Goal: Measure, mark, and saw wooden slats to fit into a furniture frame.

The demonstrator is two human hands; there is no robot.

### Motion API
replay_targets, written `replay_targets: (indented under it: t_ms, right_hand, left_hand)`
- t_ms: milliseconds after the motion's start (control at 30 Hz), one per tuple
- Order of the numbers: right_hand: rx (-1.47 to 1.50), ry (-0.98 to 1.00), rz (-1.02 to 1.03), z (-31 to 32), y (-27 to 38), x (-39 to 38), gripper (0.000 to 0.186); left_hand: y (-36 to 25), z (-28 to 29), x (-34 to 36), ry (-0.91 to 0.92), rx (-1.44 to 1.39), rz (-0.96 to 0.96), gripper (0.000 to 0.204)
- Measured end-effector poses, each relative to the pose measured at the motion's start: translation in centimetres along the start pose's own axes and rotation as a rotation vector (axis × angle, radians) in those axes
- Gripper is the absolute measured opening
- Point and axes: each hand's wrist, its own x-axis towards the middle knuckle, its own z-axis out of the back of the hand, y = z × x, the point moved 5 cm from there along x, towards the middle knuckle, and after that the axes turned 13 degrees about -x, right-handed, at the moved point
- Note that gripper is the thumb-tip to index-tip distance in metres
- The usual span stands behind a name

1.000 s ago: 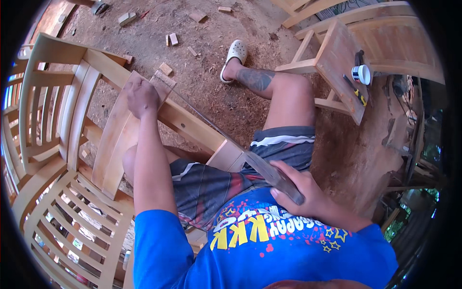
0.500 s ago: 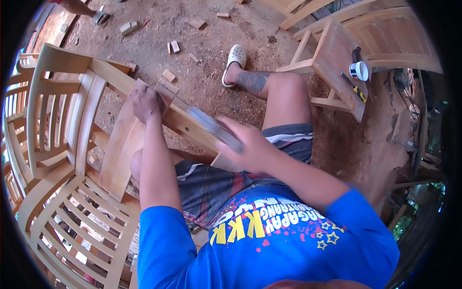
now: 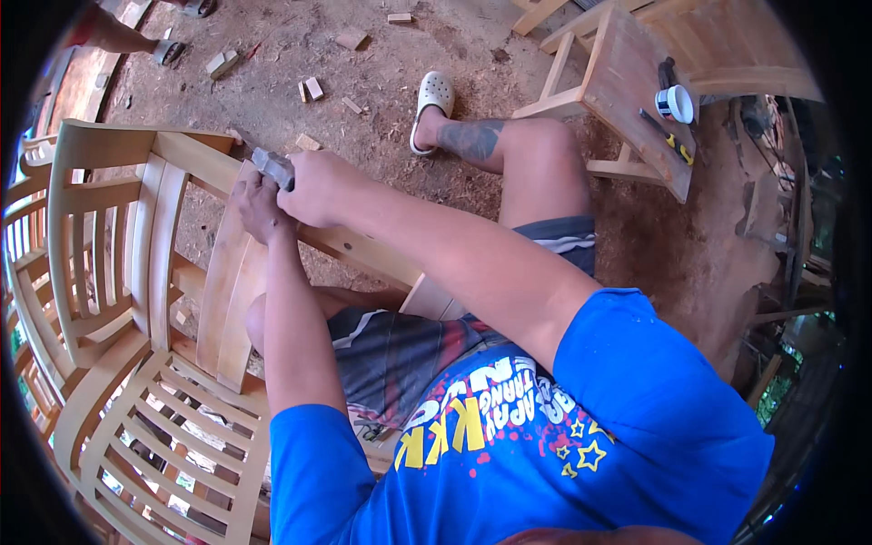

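My right hand grips the grey handle of a long-bladed hand tool, apparently a saw; its blade is hidden now. Just below and left of it, my left hand is curled over the upper end of a curved wooden board, holding it. The board lies along a pale wooden frame over my lap.
A slatted wooden chair and a slatted panel are at left. At right, a tilted wooden piece carries a white tub and tools. Another person's feet are top left. Wood offcuts litter the floor.
My right hand and the tool have moved up and left from near my waist to beside my left hand. The other person's leg shows more at the top left.
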Motion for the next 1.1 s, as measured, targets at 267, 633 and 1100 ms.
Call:
replay_targets:
  t_ms: [267,633,1100]
  right_hand:
    - [0.128,0.053,-0.022,7.7,-1.3,-23.7,0.053]
    - [0.074,0.034,-0.034,0.7,-0.4,-4.6,0.031]
    - [0.017,0.175,-0.115,10.3,-0.6,-27.4,0.055]
  left_hand:
    - [0.6,1.6,-0.4,-0.007,0.018,0.277,0.029]
    - [1.0,0.8,0.1,0.001,0.022,0.195,0.027]
    - [0.9,1.1,0.0,-0.027,0.013,0.213,0.03]
